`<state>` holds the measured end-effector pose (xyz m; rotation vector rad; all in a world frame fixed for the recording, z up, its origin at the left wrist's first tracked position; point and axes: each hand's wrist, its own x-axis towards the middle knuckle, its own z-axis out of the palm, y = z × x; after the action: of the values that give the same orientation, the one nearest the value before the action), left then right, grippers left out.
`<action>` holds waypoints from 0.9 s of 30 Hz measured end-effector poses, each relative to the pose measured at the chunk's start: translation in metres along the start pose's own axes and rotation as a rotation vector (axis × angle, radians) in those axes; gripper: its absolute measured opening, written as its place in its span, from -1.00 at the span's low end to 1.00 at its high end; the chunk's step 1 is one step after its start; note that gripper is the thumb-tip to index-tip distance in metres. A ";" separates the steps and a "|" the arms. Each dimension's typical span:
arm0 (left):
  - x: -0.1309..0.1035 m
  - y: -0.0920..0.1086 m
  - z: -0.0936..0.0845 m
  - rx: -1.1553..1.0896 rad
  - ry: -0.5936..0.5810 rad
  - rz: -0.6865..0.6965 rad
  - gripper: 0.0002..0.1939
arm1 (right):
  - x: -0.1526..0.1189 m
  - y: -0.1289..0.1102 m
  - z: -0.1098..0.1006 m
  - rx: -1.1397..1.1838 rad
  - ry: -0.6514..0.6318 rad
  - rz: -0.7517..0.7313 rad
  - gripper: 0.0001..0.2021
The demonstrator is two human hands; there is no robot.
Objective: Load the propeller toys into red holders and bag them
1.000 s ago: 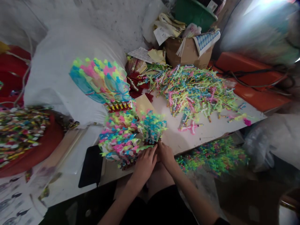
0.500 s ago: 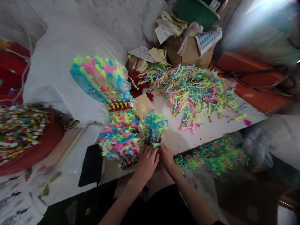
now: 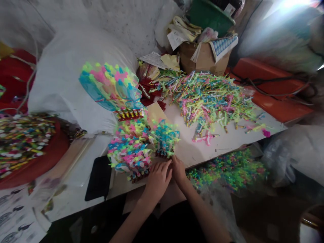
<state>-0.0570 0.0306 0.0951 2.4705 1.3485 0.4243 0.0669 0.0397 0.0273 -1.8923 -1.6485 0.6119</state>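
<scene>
My left hand (image 3: 159,172) and my right hand (image 3: 178,169) are close together at the table's front edge, fingers bent inward. My right fingertips meet the front right corner of a dark red rack holding upright teal and green plastic toys (image 3: 164,136). The left fingers lie along the rack's lower front, thumb pointing to the right hand. Whatever is between the fingers is hidden. Left of the hands stands a fuller rack of pink, blue and yellow-green toys (image 3: 130,155). Behind it rises a tied bundle of translucent toys (image 3: 112,87) on a red rack.
A large heap of loose plastic toys (image 3: 210,98) covers the table's right. A cardboard box (image 3: 202,55) stands behind it. At left lie a black phone-like slab (image 3: 97,179) and a red basin (image 3: 59,141) of small pieces. A bag of toys (image 3: 230,170) sits below the edge.
The green toy that lay across the rack's front by my fingertips now appears upright among the others. Both hands have drawn slightly down, away from the rack.
</scene>
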 end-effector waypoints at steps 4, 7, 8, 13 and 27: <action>0.000 -0.004 0.002 0.015 0.021 0.001 -0.66 | 0.004 -0.003 -0.004 -0.004 -0.016 0.015 -0.80; 0.001 -0.005 0.002 0.038 0.047 0.001 -0.63 | 0.009 -0.006 -0.008 0.005 -0.032 0.023 -0.79; 0.002 -0.005 0.002 0.049 0.053 -0.002 -0.61 | 0.011 -0.007 -0.009 0.010 -0.038 0.023 -0.79; 0.012 -0.005 0.006 0.163 0.054 -0.022 -0.58 | 0.016 -0.010 -0.011 0.035 -0.047 0.030 -0.80; 0.018 0.008 0.006 0.325 0.024 -0.060 -0.58 | 0.039 0.071 -0.098 -0.038 0.258 0.297 -0.70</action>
<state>-0.0391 0.0407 0.0945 2.6762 1.6084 0.2368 0.1891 0.0610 0.0534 -2.1621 -1.2377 0.4299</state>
